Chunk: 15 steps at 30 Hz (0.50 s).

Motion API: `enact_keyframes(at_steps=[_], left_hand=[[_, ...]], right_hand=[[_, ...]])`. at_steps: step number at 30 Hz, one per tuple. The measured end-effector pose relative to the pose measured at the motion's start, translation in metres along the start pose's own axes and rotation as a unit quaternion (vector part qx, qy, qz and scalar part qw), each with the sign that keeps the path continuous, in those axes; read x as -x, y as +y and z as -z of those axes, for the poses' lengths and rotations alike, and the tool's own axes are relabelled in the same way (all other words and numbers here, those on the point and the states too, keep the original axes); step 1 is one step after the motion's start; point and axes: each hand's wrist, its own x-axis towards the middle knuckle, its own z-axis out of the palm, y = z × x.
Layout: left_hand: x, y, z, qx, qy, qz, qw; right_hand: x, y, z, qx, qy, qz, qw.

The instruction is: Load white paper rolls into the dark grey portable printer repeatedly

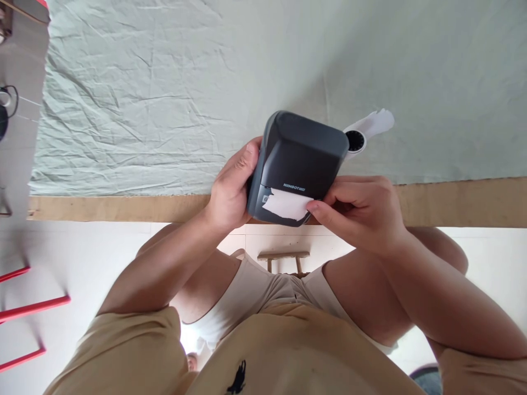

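Observation:
A dark grey label printer (302, 159) with NIIMBOT lettering is held up over the table's front edge. My left hand (234, 189) grips its left side, thumb along the edge, the other fingers hidden behind it. A white paper strip (288, 205) with a torn left end lies across the slot on the printer's front. At the strip's right end my right hand (362, 211) is closed, thumb tip on the paper, its other fingers curled by the printer's lower right corner. Just beyond the printer's right side, a white paper roll (373, 125) with a dark core rests on the cloth.
A pale green, wrinkled cloth (164, 99) covers the table, leaving a bare wooden front edge (123, 208). Below it are my legs and a wooden stool (284, 255). Red bars (37, 307) stand at the lower left, and a black cable (14, 101) lies at the far left.

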Motion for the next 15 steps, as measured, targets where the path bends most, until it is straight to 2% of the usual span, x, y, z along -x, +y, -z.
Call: enact_keyframes(at_steps=[5,9,12,15], left_hand=[[0.0,-0.007,0.001,0.021,0.011,-0.009,1.0],[-0.005,-0.025,-0.004,0.086,0.052,-0.102,0.99],[-0.007,-0.03,-0.009,0.096,0.055,-0.079,0.991],[-0.007,-0.027,-0.01,0.085,0.04,-0.069,0.993]], right_hand=[[-0.003,0.002,0.0,-0.029,-0.009,0.006,1.0],[-0.005,-0.002,0.0,-0.051,-0.002,0.019,0.999],[-0.004,-0.007,0.0,-0.048,0.022,0.028,0.998],[-0.002,-0.009,0.0,-0.034,0.063,0.017,0.997]])
